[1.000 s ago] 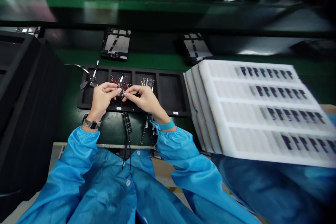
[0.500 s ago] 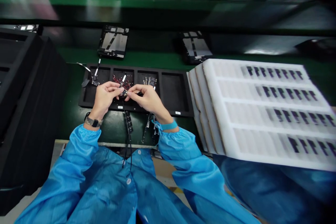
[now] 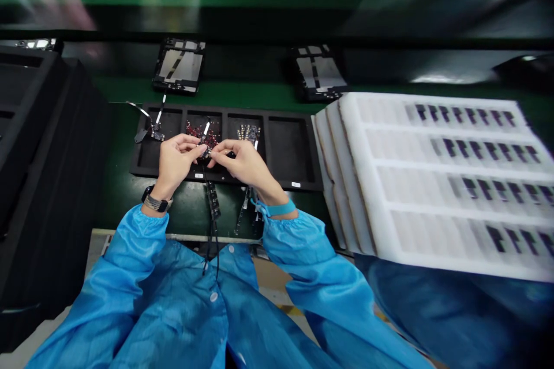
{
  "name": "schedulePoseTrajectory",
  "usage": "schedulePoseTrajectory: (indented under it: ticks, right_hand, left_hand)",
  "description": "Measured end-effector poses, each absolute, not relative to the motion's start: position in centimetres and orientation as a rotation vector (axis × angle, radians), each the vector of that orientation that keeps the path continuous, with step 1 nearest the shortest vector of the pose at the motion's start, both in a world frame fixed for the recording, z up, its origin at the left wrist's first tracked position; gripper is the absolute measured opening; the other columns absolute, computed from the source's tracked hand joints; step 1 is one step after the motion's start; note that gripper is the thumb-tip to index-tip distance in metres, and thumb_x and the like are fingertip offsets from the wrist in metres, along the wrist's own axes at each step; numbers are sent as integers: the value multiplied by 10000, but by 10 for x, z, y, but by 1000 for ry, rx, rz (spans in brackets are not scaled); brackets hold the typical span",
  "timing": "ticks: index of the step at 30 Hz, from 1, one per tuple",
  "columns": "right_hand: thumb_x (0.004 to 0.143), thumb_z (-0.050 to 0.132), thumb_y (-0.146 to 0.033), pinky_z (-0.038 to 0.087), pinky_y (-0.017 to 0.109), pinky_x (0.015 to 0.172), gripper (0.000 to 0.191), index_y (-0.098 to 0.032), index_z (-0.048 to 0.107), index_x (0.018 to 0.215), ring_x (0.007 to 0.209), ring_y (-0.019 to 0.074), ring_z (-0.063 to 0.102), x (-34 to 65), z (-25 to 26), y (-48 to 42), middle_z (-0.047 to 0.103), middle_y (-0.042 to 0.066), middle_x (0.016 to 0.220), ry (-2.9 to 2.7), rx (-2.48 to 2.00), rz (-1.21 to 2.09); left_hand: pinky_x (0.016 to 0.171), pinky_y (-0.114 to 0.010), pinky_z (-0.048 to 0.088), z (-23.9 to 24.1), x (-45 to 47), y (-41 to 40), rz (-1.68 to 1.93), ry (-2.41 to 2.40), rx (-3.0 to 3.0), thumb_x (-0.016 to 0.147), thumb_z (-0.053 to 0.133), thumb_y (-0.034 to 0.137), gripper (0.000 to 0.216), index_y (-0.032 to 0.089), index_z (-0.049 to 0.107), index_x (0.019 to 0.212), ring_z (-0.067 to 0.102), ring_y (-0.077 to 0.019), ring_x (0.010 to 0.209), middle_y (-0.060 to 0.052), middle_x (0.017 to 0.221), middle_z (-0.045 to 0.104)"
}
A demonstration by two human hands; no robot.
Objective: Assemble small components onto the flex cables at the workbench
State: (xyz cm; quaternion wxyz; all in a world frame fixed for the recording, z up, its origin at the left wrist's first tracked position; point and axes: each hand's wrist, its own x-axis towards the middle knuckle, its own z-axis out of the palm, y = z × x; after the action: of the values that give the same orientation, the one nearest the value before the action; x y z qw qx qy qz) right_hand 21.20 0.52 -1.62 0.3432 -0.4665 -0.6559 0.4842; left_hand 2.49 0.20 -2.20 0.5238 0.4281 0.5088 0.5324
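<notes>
My left hand (image 3: 175,160) pinches a small circuit board (image 3: 205,153) with a pale ribbon strip standing up from it. At the board's right edge, the thumb and forefinger of my right hand (image 3: 243,162) are closed in a pinch; what lies between these fingertips is too small to make out. Both hands are over a black compartment tray (image 3: 318,176). Behind the board, one compartment holds a pile of tiny parts with red wires (image 3: 213,134). Several small gold-edged boards (image 3: 248,131) lie in the compartment to the right.
Dark flex strips (image 3: 212,199) lie in front of the tray. Ribbon-cable parts (image 3: 154,127) rest across its left end. Opened devices (image 3: 179,66) sit behind. Stacked white foam trays (image 3: 367,184) stand right, stacked black trays (image 3: 82,144) left.
The opened devices behind the tray have shifted left. Both hands stay almost in place, still pinching at the board. The white foam trays appear slightly farther right.
</notes>
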Motion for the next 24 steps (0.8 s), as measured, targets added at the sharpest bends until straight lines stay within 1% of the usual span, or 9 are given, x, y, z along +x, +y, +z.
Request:
schedulePoseTrajectory:
  ticks: [8,12,14,17,19,21,22,24]
  right_hand:
    - [915,765,-537,494,287,551,347,-190,767,901,680,186,693,216,-13,5,834,96,869,-1655,-1122,1334]
    - [902,782,-554,510,295,569,365,-189,765,890,700,196,705,215,-14,4,829,95,853,-1643,-1098,1355]
    - [909,779,-534,538,307,615,345,-190,763,887,725,202,719,214,-16,5,827,91,849,-1647,-1088,1357]
    - [923,770,-488,589,350,748,292,-199,763,889,809,227,753,210,-17,6,830,85,880,-1662,-1090,1285]
    - [922,779,-448,596,371,836,244,-205,762,918,877,240,769,210,-16,4,830,79,929,-1655,-1121,1152]
    - [936,777,-409,584,370,869,201,-213,752,973,900,241,769,212,-11,-2,821,66,935,-1666,-1169,995]
    - [954,765,-395,574,363,856,185,-218,746,1006,883,237,765,214,-7,-8,814,58,918,-1700,-1202,929]
    - [990,740,-384,543,341,781,182,-226,733,1080,805,227,752,216,1,-23,799,42,862,-1870,-1281,849]
  left_hand:
    - [550,-243,490,-22,23,4,1200,1107,881,571,1008,278,403,153,705,806,622,-111,521,7,626,700]
    - [568,-253,507,-23,23,4,1179,1092,859,569,1015,280,425,152,694,816,635,-121,533,7,627,700]
    - [575,-256,512,-24,23,3,1181,1095,863,576,1014,282,419,153,695,815,637,-124,538,7,629,699]
    - [575,-262,503,-19,24,0,1216,1124,915,608,999,273,365,159,716,809,627,-126,549,2,644,701]
    - [578,-270,485,-10,23,1,1292,1176,1004,663,972,262,293,168,745,824,635,-140,593,-13,692,717]
    - [621,-288,482,4,18,11,1431,1258,1150,740,927,240,199,179,780,859,653,-165,678,-27,753,726]
    - [664,-301,489,11,13,21,1518,1309,1242,775,901,221,154,186,796,882,661,-181,732,-32,784,723]
    - [791,-333,506,24,-1,53,1675,1384,1446,819,855,181,110,197,808,918,664,-222,874,-41,846,708]
